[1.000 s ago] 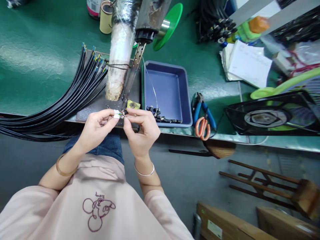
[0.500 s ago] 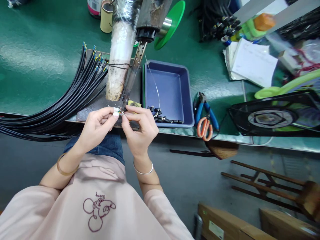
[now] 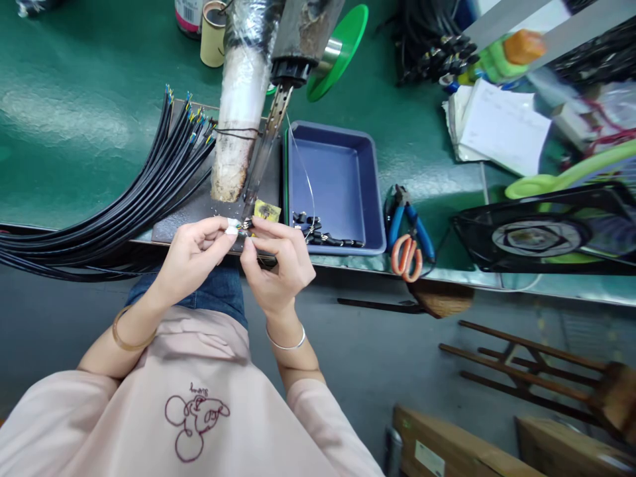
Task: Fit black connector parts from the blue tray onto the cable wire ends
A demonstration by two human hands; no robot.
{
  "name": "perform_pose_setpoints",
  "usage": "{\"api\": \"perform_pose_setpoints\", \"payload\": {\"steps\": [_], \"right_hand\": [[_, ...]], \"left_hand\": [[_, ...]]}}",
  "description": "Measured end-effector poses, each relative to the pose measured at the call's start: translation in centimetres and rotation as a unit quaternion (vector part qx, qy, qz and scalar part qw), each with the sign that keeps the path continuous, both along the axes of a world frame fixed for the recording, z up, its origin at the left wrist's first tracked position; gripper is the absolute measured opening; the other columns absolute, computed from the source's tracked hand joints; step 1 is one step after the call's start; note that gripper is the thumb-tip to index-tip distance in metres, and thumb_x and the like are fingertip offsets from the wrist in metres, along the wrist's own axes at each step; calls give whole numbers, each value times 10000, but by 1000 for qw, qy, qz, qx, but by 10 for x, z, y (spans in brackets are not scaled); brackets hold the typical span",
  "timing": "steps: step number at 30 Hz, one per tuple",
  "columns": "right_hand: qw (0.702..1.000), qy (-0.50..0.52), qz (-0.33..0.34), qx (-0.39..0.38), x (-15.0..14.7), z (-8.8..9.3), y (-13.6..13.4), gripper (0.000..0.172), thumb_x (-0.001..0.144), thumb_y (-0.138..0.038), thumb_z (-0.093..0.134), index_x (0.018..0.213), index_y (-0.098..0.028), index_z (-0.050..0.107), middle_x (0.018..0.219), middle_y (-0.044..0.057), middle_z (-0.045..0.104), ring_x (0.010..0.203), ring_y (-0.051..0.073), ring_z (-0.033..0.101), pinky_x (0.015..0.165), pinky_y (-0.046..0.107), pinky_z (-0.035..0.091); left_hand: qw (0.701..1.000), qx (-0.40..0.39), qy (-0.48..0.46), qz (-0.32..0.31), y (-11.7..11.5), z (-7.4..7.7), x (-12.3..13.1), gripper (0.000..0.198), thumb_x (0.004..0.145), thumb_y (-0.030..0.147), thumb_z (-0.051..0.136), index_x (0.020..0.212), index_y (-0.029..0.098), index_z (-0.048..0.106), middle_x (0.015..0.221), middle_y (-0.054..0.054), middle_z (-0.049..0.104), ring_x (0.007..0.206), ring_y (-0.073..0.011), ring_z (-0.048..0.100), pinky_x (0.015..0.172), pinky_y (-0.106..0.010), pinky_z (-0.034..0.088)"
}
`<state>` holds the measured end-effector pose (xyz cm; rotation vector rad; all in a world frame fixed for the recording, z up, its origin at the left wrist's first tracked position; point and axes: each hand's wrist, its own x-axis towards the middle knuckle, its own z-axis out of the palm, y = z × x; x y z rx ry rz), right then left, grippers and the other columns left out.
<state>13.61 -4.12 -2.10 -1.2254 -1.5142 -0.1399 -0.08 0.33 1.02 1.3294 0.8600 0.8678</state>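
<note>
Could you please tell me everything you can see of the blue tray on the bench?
The blue tray is a shallow, open-topped rectangle with rounded corners and a raised rim, apparently smooth plastic. It sits flat on the green bench, near the front edge. Small black parts lie in its near end. A thin silvery wire runs across the view of its left portion. The right hand partly hides its near left corner; whether hand or wire touches it cannot be told.

The held piece [image 3: 245, 226] is too small to make out; the left edge cuts off black cables [image 3: 142, 199], the top edge a pink-labelled container [image 3: 189, 18].
</note>
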Motion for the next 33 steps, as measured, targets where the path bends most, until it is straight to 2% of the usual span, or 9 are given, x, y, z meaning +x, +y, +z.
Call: {"api": "perform_pose_setpoints", "payload": {"steps": [6,11,14,18,21,25,28,30,33], "right_hand": [[1000,17,3,-9,1,4,-1,150,862,-79,678,890,-220,637,998,34,770,902,160,752,778,294,659],[999,49,0,-21,5,4,-1,129,879,-108,674,868,-233,641,887,-1,757,830,160,748,733,309,639],[1000,-9,3,8,9,2,-2,159,864,-96,701,890,-245,653,894,-2,773,815,157,757,728,291,641],[997,-66,16,31,16,1,-5,173,874,-93,697,931,-251,655,900,2,791,794,154,772,716,273,650],[1000,-12,10,-6,18,5,-10,134,902,-119,678,952,-240,652,898,4,795,820,168,785,696,283,657],[997,28,12,-77,15,11,-15,92,911,-137,675,935,-225,665,1003,23,804,819,160,791,643,243,653],[992,43,20,-119,13,15,-13,88,913,-158,669,858,-223,651,923,10,797,818,159,780,642,252,653],[993,33,34,-105,12,15,-10,121,902,-135,668,825,-224,638,877,3,782,815,153,764,667,265,648],[998,-25,40,-38,12,14,-7,151,872,-86,686,839,-227,643,878,7,771,805,144,748,701,271,631]], "left_hand": [[1000,12,12,1,-2,-1,0,208,887,258,609,709,158,568,541,44,455,487,-60,389,464,-184,318],[996,55,48,42,-6,-5,-1,116,852,251,640,811,146,665,609,25,519,520,-70,426,490,-189,363],[994,86,61,38,-7,-5,-4,141,850,243,631,772,138,684,615,17,527,539,-73,419,505,-191,365],[994,80,67,26,-7,-5,-5,156,835,230,614,711,141,649,565,36,449,518,-67,361,486,-190,315],[995,73,60,24,-7,-5,-4,132,826,228,604,734,144,646,561,44,426,516,-69,351,488,-197,304],[992,101,67,32,-8,-5,-3,115,811,202,596,724,141,640,567,44,426,529,-69,350,503,-203,298],[991,110,71,31,-9,-5,-3,113,811,194,589,727,140,642,575,42,432,538,-70,356,513,-205,297],[992,101,69,27,-8,-5,-4,129,820,207,588,720,141,634,573,42,428,536,-70,354,511,-206,297],[994,90,63,23,-7,-5,-4,148,830,223,585,717,141,633,574,40,434,537,-73,358,512,-209,301]]}}
